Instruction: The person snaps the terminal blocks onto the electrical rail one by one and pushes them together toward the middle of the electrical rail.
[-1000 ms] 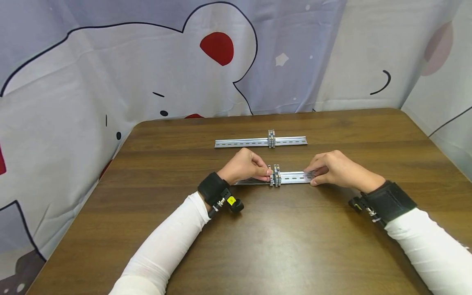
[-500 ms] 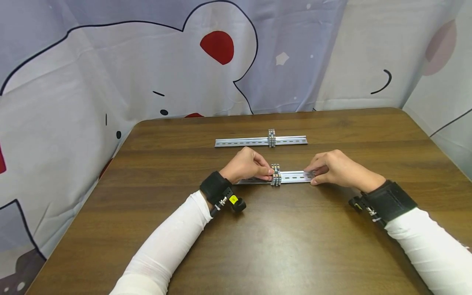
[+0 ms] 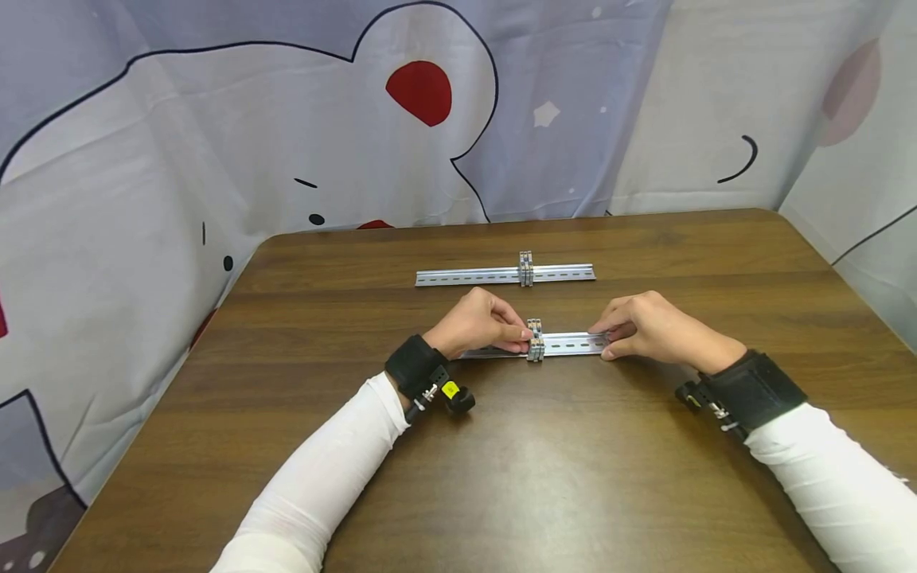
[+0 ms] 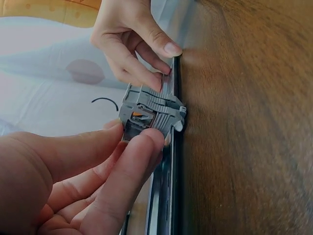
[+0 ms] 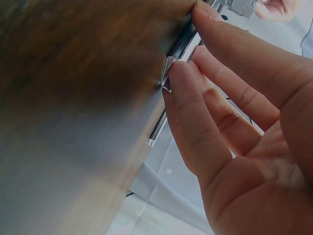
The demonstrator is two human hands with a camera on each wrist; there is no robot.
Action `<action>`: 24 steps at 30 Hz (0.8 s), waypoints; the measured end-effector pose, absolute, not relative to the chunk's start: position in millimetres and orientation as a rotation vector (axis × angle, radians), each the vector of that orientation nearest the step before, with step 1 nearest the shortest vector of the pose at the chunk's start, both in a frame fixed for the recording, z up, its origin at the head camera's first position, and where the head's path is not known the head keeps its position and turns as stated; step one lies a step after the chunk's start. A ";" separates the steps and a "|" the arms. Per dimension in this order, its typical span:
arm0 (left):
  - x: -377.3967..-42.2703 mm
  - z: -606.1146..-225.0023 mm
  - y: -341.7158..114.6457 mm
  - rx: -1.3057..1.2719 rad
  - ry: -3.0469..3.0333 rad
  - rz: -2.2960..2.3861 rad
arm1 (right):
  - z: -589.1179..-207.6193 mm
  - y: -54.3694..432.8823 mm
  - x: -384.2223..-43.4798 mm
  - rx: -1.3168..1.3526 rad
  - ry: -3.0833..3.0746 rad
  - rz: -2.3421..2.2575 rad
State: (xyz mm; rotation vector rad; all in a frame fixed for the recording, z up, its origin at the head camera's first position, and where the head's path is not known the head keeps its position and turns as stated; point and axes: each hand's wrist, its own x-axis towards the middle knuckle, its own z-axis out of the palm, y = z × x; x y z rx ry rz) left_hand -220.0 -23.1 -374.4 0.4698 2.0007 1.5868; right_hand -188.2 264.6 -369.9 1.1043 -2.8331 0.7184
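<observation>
My left hand (image 3: 486, 322) pinches a grey terminal block (image 4: 139, 117) between thumb and fingertips. The block stands upright on the near DIN rail (image 3: 573, 344), pressed side by side with other blocks in one stack (image 3: 536, 341). In the left wrist view the block's side shows a small metal and orange part within its housing. My right hand (image 3: 648, 328) grips that rail's right end, thumb on the near edge and fingers on the far edge. The right wrist view shows the rail's end at the fingertips. The left hand covers part of the rail's left half.
Behind lies a second DIN rail (image 3: 469, 277), parallel to the first, with a small stack of terminal blocks (image 3: 526, 269) on it. Both rest on a brown wooden table (image 3: 559, 454). A patterned cloth (image 3: 286, 135) hangs behind the table's far edge.
One second ago a gap separated the left hand's terminal block from the others. The left hand has slid it right along the rail against them. The right hand has kept its hold.
</observation>
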 end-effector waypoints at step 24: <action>-220.9 -379.8 -38.5 0.615 1.956 1.460 | -374.8 260.4 -183.9 1.098 -2.848 0.764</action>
